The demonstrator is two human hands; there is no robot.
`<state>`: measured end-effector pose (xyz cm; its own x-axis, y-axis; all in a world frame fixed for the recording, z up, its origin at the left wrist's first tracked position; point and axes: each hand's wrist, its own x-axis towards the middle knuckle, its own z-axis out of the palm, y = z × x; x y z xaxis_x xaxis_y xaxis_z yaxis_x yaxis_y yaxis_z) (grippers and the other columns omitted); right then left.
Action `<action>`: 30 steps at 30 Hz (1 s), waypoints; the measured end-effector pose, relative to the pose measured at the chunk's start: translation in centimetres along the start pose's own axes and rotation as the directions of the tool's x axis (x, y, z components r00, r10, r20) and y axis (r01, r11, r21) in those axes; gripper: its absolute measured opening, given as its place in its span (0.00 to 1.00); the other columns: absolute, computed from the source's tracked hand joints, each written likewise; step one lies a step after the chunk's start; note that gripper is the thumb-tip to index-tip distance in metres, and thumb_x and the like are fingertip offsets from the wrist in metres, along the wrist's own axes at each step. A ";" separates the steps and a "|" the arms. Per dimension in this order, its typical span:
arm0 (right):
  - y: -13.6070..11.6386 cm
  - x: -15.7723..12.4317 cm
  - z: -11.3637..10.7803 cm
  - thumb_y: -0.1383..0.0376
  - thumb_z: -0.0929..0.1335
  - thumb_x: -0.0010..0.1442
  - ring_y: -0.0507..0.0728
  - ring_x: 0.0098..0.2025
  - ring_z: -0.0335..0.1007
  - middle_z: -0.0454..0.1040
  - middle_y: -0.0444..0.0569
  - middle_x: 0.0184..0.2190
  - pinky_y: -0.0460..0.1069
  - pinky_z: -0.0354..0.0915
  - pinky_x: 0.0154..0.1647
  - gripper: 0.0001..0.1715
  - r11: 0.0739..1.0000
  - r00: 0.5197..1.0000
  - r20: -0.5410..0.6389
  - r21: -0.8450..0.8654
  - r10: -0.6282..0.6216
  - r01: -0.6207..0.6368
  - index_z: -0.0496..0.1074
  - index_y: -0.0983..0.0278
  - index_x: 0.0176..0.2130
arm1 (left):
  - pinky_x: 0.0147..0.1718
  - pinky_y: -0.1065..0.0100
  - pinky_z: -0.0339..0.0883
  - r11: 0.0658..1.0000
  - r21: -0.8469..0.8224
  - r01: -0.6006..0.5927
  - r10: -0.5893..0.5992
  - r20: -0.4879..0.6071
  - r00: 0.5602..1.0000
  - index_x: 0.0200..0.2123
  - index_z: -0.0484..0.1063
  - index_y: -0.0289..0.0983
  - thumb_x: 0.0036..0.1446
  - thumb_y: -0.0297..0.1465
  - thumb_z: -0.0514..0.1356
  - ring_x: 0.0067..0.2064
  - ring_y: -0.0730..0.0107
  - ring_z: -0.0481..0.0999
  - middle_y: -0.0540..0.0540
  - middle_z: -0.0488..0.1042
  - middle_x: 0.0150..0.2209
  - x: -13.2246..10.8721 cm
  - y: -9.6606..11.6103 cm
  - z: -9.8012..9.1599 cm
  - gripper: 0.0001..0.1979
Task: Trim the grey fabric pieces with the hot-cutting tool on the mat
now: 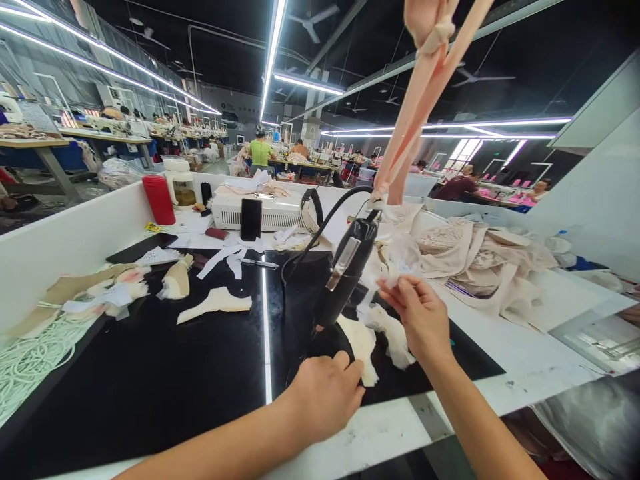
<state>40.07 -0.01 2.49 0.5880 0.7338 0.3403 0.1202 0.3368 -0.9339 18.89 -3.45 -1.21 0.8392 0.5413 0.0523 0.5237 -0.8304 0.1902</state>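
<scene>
My left hand (pixel 325 399) is closed low over the black mat (pixel 200 380), its fingertips at the edge of a cream fabric piece (pixel 361 343). Raised to the right, my right hand (pixel 423 317) pinches a thin, whitish, see-through piece (pixel 400 257) between thumb and fingers. Between and beyond my hands, a black corded hand tool (pixel 347 267) hangs tip down from knotted pink fabric straps (pixel 413 113). Another ragged cream scrap (pixel 395 333) lies under my right hand. Farther left on the mat rests a curved cream fabric piece (pixel 215 303).
Beige lacy garments (pixel 480 260) are heaped at the right. Mint cord (pixel 35 363) and fabric scraps (pixel 110 293) lie left. A phone (pixel 251 219) leans on a white vented box (pixel 280 212), near a red bottle (pixel 159 200). A black cable (pixel 320 230) arcs over the mat.
</scene>
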 end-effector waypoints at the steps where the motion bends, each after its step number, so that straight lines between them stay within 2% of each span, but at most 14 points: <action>1: -0.6 0.0 0.2 0.45 0.76 0.58 0.59 0.48 0.84 0.84 0.48 0.41 0.52 0.79 0.47 0.22 0.998 0.998 -0.038 0.040 -0.045 0.046 0.74 0.58 0.40 | 0.35 0.63 0.74 1.000 -0.008 0.001 -0.001 -0.001 1.000 0.55 0.73 0.37 0.77 0.39 0.53 0.40 0.58 0.83 0.42 0.78 0.44 0.0 0.0 0.0 0.15; 3: -1.9 -0.8 0.4 0.48 0.74 0.62 0.57 0.49 0.82 0.83 0.47 0.42 0.52 0.77 0.51 0.19 0.987 0.989 -0.083 0.099 -0.121 0.129 0.73 0.58 0.41 | 0.35 0.63 0.74 0.999 -0.032 -0.004 0.003 -0.007 1.000 0.54 0.73 0.38 0.77 0.39 0.53 0.41 0.58 0.83 0.42 0.78 0.44 -0.1 -0.2 0.0 0.14; 7: -3.9 -4.0 0.2 0.50 0.71 0.68 0.55 0.40 0.79 0.79 0.45 0.35 0.51 0.74 0.46 0.15 0.965 0.976 -0.083 0.152 -0.202 0.213 0.76 0.59 0.39 | 0.39 0.61 0.75 0.994 -0.106 -0.012 0.010 -0.018 1.000 0.56 0.72 0.37 0.76 0.38 0.52 0.42 0.57 0.83 0.41 0.78 0.45 -0.1 -0.6 0.0 0.15; 12: -5.1 -7.6 -0.1 0.53 0.70 0.70 0.58 0.41 0.80 0.81 0.47 0.36 0.55 0.75 0.51 0.12 0.959 0.972 -0.054 0.157 -0.231 0.236 0.79 0.56 0.39 | 0.47 0.58 0.76 0.965 -0.263 0.017 -0.020 -0.009 1.000 0.57 0.74 0.37 0.73 0.36 0.57 0.45 0.54 0.83 0.41 0.79 0.45 -0.5 -1.3 -0.2 0.15; 15: -5.4 -9.1 0.0 0.53 0.71 0.70 0.59 0.40 0.81 0.82 0.49 0.35 0.55 0.77 0.47 0.13 0.964 0.973 0.018 0.140 -0.232 0.227 0.81 0.56 0.39 | 0.50 0.61 0.75 0.888 -0.458 0.052 -0.057 0.003 0.998 0.56 0.76 0.40 0.73 0.33 0.55 0.48 0.58 0.83 0.43 0.80 0.47 -1.2 -2.2 -0.8 0.14; 18: -4.8 -10.6 0.2 0.52 0.71 0.71 0.59 0.35 0.81 0.81 0.48 0.30 0.51 0.77 0.38 0.14 0.966 0.954 0.185 0.150 -0.238 0.212 0.81 0.56 0.38 | 0.46 0.67 0.75 0.727 -0.678 0.109 -0.107 0.046 0.993 0.53 0.77 0.38 0.77 0.32 0.45 0.46 0.66 0.83 0.45 0.82 0.47 -2.3 -3.3 -1.6 0.20; 20: -4.0 -11.7 0.4 0.52 0.70 0.72 0.58 0.34 0.80 0.81 0.48 0.29 0.50 0.77 0.37 0.15 0.973 0.929 0.299 0.133 -0.220 0.187 0.81 0.56 0.38 | 0.45 0.68 0.75 0.592 -0.791 0.154 -0.141 0.086 0.986 0.51 0.77 0.35 0.79 0.35 0.38 0.46 0.68 0.82 0.43 0.83 0.46 -3.2 -4.0 -2.1 0.27; 22: -2.9 -12.8 0.7 0.52 0.69 0.73 0.59 0.34 0.79 0.80 0.49 0.29 0.49 0.77 0.36 0.16 0.985 0.908 0.382 0.076 -0.175 0.158 0.81 0.56 0.38 | 0.48 0.67 0.74 0.347 -0.918 0.190 -0.169 0.138 0.976 0.48 0.78 0.34 0.80 0.43 0.39 0.47 0.67 0.82 0.41 0.82 0.46 -4.2 -4.5 -2.7 0.30; 24: -2.2 -13.9 1.3 0.51 0.68 0.73 0.58 0.33 0.79 0.80 0.49 0.29 0.49 0.76 0.34 0.19 0.991 0.887 0.446 0.006 -0.120 0.131 0.81 0.57 0.37 | 0.49 0.65 0.71 0.032 -0.978 0.206 -0.189 0.197 0.962 0.42 0.79 0.34 0.76 0.51 0.50 0.44 0.67 0.80 0.42 0.81 0.41 -5.2 -5.0 -3.2 0.29; 25: -1.9 -14.3 1.7 0.50 0.67 0.73 0.58 0.32 0.78 0.80 0.48 0.28 0.48 0.76 0.33 0.20 0.993 0.872 0.482 -0.034 -0.082 0.113 0.81 0.57 0.36 | 0.48 0.65 0.70 -0.081 -0.975 0.207 -0.203 0.220 0.954 0.39 0.78 0.35 0.71 0.53 0.58 0.41 0.68 0.79 0.44 0.80 0.39 -5.6 -5.2 -3.3 0.27; 27: -1.8 -15.1 2.5 0.48 0.68 0.72 0.57 0.31 0.78 0.79 0.47 0.28 0.46 0.75 0.32 0.21 0.992 0.852 0.524 -0.111 0.009 0.058 0.80 0.56 0.35 | 0.44 0.67 0.68 -0.161 -0.964 0.210 -0.244 0.245 0.938 0.35 0.77 0.35 0.59 0.52 0.70 0.36 0.73 0.74 0.48 0.77 0.34 -6.5 -5.7 -3.6 0.24; 30: -1.7 -15.9 3.6 0.47 0.69 0.70 0.55 0.30 0.78 0.81 0.46 0.31 0.45 0.75 0.32 0.18 0.985 0.871 0.487 -0.172 0.063 0.024 0.80 0.56 0.39 | 0.38 0.70 0.63 -0.160 -0.962 0.221 -0.312 0.262 0.913 0.36 0.79 0.34 0.49 0.48 0.77 0.31 0.77 0.68 0.51 0.74 0.32 -7.6 -6.5 -4.0 0.24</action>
<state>27.62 -10.14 -0.94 0.1305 0.9478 0.2909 0.2701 0.2483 -0.9303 8.53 -1.60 1.07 0.6416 0.7187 -0.2679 -0.0392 0.3796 0.9243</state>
